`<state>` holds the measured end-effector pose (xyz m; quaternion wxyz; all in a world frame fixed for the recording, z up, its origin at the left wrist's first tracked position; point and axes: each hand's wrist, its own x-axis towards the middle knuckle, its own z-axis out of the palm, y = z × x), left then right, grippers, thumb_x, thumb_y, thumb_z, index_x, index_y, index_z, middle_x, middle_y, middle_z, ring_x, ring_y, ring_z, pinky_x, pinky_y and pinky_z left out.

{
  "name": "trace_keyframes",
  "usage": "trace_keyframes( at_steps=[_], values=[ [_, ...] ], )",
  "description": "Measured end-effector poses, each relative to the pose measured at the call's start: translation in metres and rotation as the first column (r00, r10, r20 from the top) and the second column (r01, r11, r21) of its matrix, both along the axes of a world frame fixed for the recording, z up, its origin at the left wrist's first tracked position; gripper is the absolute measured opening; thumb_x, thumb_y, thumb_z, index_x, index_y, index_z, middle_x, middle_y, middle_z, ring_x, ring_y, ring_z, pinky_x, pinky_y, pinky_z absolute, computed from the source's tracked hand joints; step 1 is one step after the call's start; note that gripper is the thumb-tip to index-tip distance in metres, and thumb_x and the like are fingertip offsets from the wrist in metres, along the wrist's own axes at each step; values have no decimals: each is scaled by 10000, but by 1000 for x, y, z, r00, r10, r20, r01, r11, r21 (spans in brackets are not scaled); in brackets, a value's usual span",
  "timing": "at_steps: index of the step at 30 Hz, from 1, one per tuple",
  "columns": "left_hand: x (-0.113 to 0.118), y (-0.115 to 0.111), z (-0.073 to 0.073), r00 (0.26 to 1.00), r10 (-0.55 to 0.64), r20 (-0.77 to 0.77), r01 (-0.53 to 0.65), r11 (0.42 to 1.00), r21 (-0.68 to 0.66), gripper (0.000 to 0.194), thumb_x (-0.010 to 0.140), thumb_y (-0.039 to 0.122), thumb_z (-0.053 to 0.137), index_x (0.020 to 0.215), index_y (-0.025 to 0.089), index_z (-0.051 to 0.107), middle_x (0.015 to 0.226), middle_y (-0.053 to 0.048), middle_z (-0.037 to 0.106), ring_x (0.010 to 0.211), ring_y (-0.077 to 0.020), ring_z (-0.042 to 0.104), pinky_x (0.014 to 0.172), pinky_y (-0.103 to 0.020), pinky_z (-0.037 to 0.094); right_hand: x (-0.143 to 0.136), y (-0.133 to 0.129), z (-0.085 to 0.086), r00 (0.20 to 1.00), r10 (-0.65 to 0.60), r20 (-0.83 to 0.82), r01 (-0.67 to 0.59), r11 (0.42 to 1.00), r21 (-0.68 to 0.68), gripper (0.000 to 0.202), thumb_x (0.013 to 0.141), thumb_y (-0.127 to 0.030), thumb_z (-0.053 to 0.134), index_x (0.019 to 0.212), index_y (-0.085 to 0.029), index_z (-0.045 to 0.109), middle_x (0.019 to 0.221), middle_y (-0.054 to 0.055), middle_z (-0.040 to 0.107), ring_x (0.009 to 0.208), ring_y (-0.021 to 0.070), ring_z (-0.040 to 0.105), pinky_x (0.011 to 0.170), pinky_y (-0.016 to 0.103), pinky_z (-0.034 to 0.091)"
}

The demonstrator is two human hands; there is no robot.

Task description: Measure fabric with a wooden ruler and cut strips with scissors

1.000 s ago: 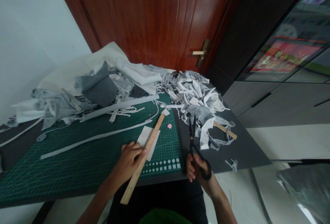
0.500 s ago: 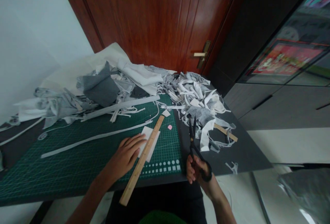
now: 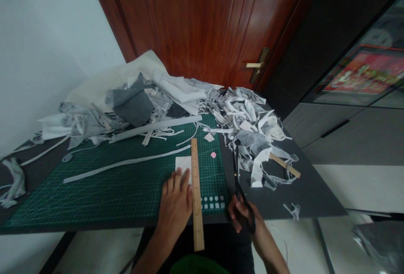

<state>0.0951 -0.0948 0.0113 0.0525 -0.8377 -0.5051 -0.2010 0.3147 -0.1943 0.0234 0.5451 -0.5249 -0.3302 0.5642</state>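
Observation:
My left hand (image 3: 176, 200) lies with its fingers on a small white piece (image 3: 183, 163) on the green cutting mat (image 3: 126, 190). Along the right side of that piece runs a wooden ruler (image 3: 196, 198), nearly straight up and down in the view, its lower end past the table edge. My fingers are a little apart. Black scissors (image 3: 237, 179) are held in my right hand (image 3: 243, 215) beside the mat's right edge, blades pointing away from me and close together. A small pink piece (image 3: 213, 155) and a white square (image 3: 208, 137) rest right of the ruler.
Grey and white fabric scraps (image 3: 246, 114) are heaped along the back and right. A long pale strip (image 3: 126, 162) crosses the mat. Among the right-hand scraps lies a second wooden stick (image 3: 285, 166). The dark table (image 3: 315, 204) ends in front of the door (image 3: 189, 25).
The ruler and white piece have turned upright in the view, with my left hand shifted right beside them. The scissor blades have come closer together. The whole view has shifted slightly.

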Motion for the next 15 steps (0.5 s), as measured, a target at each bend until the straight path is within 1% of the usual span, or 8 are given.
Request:
trace_keyframes(
  at_steps=[1, 2, 4, 6, 8, 9, 12, 15],
  values=[
    [6, -6, 1, 999, 40, -3, -40, 999, 1, 501, 1062, 287, 401, 1526, 121, 492, 1489, -221, 547, 1289, -383, 547, 1005, -543, 488, -4, -3, 5, 992, -7, 129, 7, 1000, 2, 458, 932, -662, 619, 908, -207, 572, 780, 19, 642, 501, 112, 489, 486, 247, 422],
    [12, -12, 2, 998, 70, -1, -70, 998, 1, 507, 1060, 303, 413, 1528, 123, 488, 1473, -231, 553, 1232, -383, 569, 954, -537, 503, -8, -7, 10, 965, -18, 261, 15, 1000, 10, 426, 954, -632, 597, 945, -206, 593, 849, 50, 683, 555, 136, 557, 528, 259, 458],
    [18, -17, 7, 996, 89, 22, -89, 996, -11, 493, 1053, 306, 429, 1509, 137, 509, 1409, -228, 584, 1133, -364, 593, 894, -520, 512, -16, -13, 19, 867, -43, 496, 24, 999, 46, 354, 972, -557, 585, 1013, -208, 627, 913, 78, 715, 690, 191, 661, 619, 281, 512],
    [15, -12, 12, 997, 58, 54, -56, 998, -34, 441, 1043, 287, 438, 1443, 156, 570, 1292, -201, 625, 1096, -351, 591, 901, -523, 505, -24, -16, 24, 745, -51, 665, -4, 997, 80, 270, 967, -461, 582, 1040, -207, 638, 878, 72, 717, 753, 219, 699, 661, 287, 524],
    [7, 0, 16, 996, -22, 85, 27, 998, -54, 383, 1029, 267, 444, 1350, 161, 623, 1213, -177, 632, 1133, -356, 574, 961, -549, 486, -31, -16, 25, 634, -42, 772, -48, 994, 93, 201, 943, -378, 576, 1029, -203, 626, 817, 53, 705, 709, 216, 697, 636, 285, 509],
    [2, 8, 16, 992, -74, 101, 80, 995, -53, 367, 1024, 265, 447, 1324, 153, 625, 1254, -180, 619, 1199, -366, 552, 1010, -566, 467, -34, -14, 24, 585, -35, 810, -73, 993, 95, 180, 926, -347, 578, 1024, -201, 616, 801, 45, 699, 691, 213, 693, 627, 284, 502],
    [-13, 27, 13, 963, -237, 128, 245, 969, -45, 455, 1042, 280, 445, 1463, 115, 495, 1503, -194, 504, 1443, -355, 411, 1152, -536, 403, -43, -6, 21, 473, -21, 881, -137, 986, 97, 222, 873, -293, 604, 1071, -191, 598, 818, 38, 704, 720, 216, 702, 650, 286, 501],
    [-23, 34, 9, 932, -355, 77, 360, 930, -69, 496, 1063, 256, 426, 1550, 159, 417, 1624, -153, 420, 1532, -320, 329, 1223, -517, 341, -51, 1, 20, 414, 12, 910, -173, 983, 66, 327, 833, -261, 618, 1147, -176, 593, 877, 53, 723, 781, 233, 716, 700, 301, 517]
  ],
)
